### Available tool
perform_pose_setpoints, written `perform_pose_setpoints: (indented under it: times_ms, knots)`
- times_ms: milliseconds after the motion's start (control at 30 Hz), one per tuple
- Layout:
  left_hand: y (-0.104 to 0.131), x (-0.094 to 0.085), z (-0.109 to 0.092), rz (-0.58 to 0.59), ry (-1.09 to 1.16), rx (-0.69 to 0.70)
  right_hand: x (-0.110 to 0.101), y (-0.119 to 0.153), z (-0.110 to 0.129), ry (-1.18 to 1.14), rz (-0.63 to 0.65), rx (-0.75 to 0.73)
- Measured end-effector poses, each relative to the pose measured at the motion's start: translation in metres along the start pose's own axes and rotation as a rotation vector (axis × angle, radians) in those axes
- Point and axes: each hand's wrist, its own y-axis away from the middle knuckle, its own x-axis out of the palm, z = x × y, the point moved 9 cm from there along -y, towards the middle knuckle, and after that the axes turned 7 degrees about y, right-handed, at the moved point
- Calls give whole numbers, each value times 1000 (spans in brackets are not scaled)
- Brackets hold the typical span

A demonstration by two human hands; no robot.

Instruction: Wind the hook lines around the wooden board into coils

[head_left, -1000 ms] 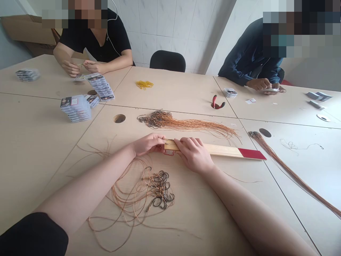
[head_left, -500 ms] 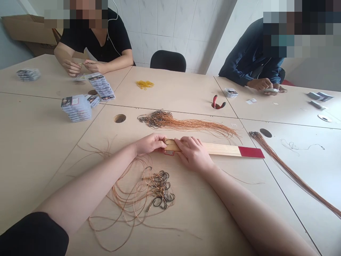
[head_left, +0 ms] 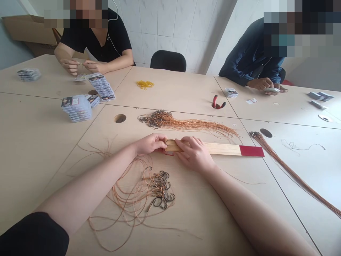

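Note:
A long flat wooden board (head_left: 223,148) with a red right end lies crosswise in front of me. My left hand (head_left: 151,144) is closed, its fingers and thumb pinching the board's left end. Over the board's left part my right hand (head_left: 195,153) is wrapped, with fingers on top and the thumb at the near edge. A dark fish hook (head_left: 169,141) lies on the wood between my hands, partly hidden by fingers. Just below the left end a small red loop (head_left: 169,153) shows. Nearer to me is a pile of fish hooks (head_left: 161,190) tied to brown lines (head_left: 117,199).
Behind the board lies a bundle of hooked lines (head_left: 183,123); another line bundle (head_left: 290,167) runs along the right. Red-handled pliers (head_left: 218,103) stand in a table hole. Stacked plastic packs (head_left: 77,108) are at left, yellow pieces (head_left: 145,84) at back. Two people work across the table.
My hands and the board stay almost in place; the board's red end has shifted very slightly. Across the table, the left person's hands have moved a little.

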Motion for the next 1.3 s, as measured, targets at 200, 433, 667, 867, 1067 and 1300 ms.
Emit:
perform_pose_setpoints:
  times_ms: [200,433,667,867,1067,1300]
  knots:
    - [0,0,0,7,-33,3,0,1,-1,-18,-22,-1]
    - [0,3,-2,26,-22,2,3,2,-3,-28,-15,-2]
    - [0,3,0,46,-4,3,3,2,-3,-50,-16,-1]
    - [0,3,1,35,12,-4,2,2,-2,-51,-20,0]
    - [0,1,2,21,-11,-8,1,2,-1,-31,-32,-23]
    - [-1,0,3,27,-8,-5,-4,2,1,-22,-71,-55]
